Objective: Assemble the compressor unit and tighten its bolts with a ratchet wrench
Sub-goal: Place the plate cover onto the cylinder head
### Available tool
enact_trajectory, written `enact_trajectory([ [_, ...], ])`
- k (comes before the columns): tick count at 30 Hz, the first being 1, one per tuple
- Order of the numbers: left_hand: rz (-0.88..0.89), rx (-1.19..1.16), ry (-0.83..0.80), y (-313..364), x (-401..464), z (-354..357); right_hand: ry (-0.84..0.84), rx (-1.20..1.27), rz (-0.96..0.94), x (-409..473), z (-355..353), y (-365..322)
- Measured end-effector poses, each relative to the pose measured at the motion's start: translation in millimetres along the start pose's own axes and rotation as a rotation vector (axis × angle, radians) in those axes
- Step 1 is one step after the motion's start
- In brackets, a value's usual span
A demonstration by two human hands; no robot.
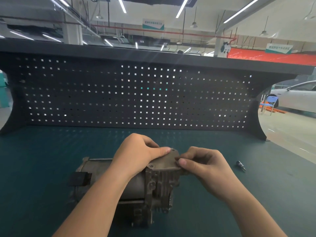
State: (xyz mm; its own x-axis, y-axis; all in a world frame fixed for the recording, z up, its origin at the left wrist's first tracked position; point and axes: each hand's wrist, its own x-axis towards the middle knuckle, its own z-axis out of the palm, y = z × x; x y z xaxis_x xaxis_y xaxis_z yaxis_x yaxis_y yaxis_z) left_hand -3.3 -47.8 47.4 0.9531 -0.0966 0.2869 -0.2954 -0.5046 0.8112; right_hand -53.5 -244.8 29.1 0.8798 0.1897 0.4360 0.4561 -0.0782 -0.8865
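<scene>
A grey metal compressor (136,185) lies on its side on the green bench mat, its finned head block toward the right. On top of that block sits a flat grey cover plate (165,160) with bolt holes at its corners. My left hand (138,153) grips the plate's left side, thumb pressing its top near a far corner hole. My right hand (203,163) pinches something small at the plate's right edge between thumb and fingers; what it pinches is hidden. No ratchet wrench is in view.
A small dark socket bit (240,165) lies on the mat (42,168) to the right of my hands. A black connector block (79,179) sticks out on the compressor's left. A dark pegboard (119,93) closes off the back of the bench.
</scene>
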Motion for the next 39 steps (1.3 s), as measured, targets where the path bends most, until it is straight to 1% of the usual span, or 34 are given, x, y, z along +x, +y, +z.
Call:
enact_trajectory([
  [4, 0.001, 0.006, 0.005, -1, 1, 0, -0.045, -0.045, -0.013, -3, 1, -4],
  [11, 0.005, 0.024, 0.008, -2, 2, 1, 0.005, 0.011, 0.017, 1, 6, 1],
  [17, 0.009, 0.021, 0.019, -2, 3, 2, -0.083, -0.031, -0.013, -2, 1, -2],
  [19, 0.011, 0.022, 0.019, -2, 3, 2, -0.072, 0.003, 0.015, -1, 3, -1],
  [23, 0.006, 0.018, 0.011, -1, 1, 1, -0.011, 0.151, 0.074, 1, 9, 4],
  [27, 0.000, 0.004, -0.001, 2, -1, -1, -0.038, 0.246, 0.087, 1, 12, 6],
  [30, -0.008, 0.010, -0.007, 3, -2, -1, -0.095, 0.262, 0.091, 0, 11, 6],
  [35, -0.017, 0.009, -0.006, 3, -3, -1, -0.036, 0.269, 0.075, 2, 10, 10],
  [39, -0.002, 0.033, -0.016, 4, -3, -1, -0.050, 0.284, 0.071, 3, 9, 14],
])
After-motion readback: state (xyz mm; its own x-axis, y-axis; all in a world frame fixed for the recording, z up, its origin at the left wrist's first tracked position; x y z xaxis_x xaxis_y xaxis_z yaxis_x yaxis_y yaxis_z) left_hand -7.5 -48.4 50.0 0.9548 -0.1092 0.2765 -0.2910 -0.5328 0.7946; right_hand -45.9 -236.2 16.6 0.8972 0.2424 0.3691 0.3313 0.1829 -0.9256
